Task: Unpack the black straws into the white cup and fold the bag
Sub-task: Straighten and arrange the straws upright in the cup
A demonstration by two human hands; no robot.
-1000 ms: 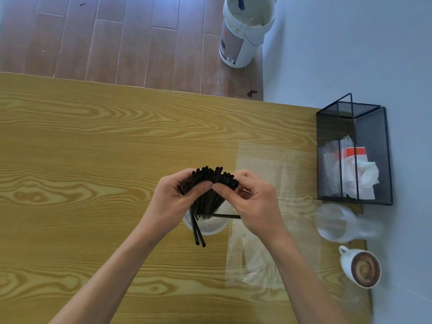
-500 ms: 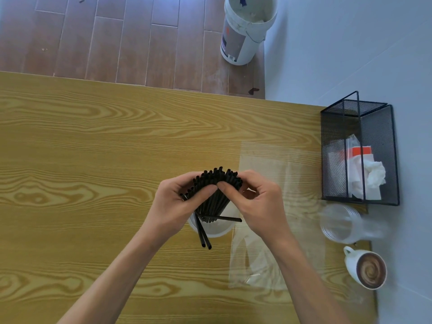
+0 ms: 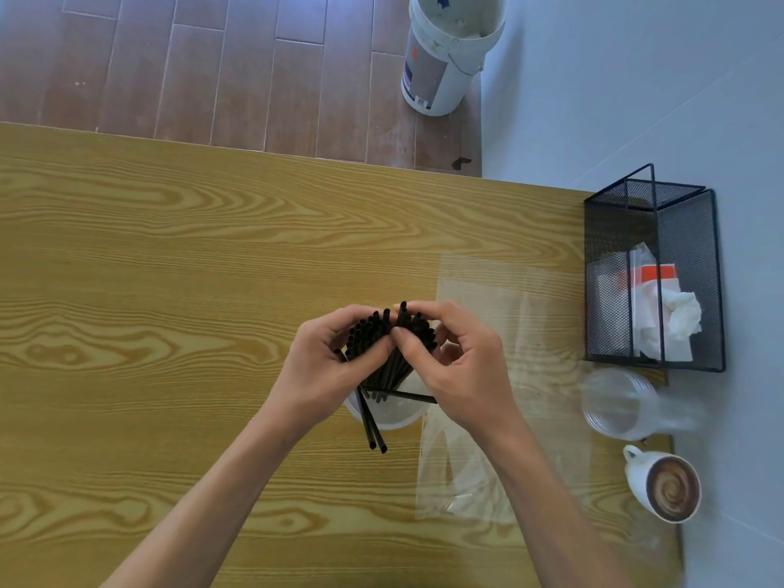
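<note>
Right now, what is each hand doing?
Left hand: holding the straws above the cup.
Right hand: pinching the same straws.

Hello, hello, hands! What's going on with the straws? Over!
Left hand and right hand both gripping the black straws over the white cup. Three straws askew. Bag flat, unfolded.

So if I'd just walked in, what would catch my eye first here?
Two hands, left hand and right hand, gripping a fan of black straws over a white cup mid-table. Right of them lies a clear bag, flat. At the table's right edge stand a black mesh basket and a coffee cup.
</note>
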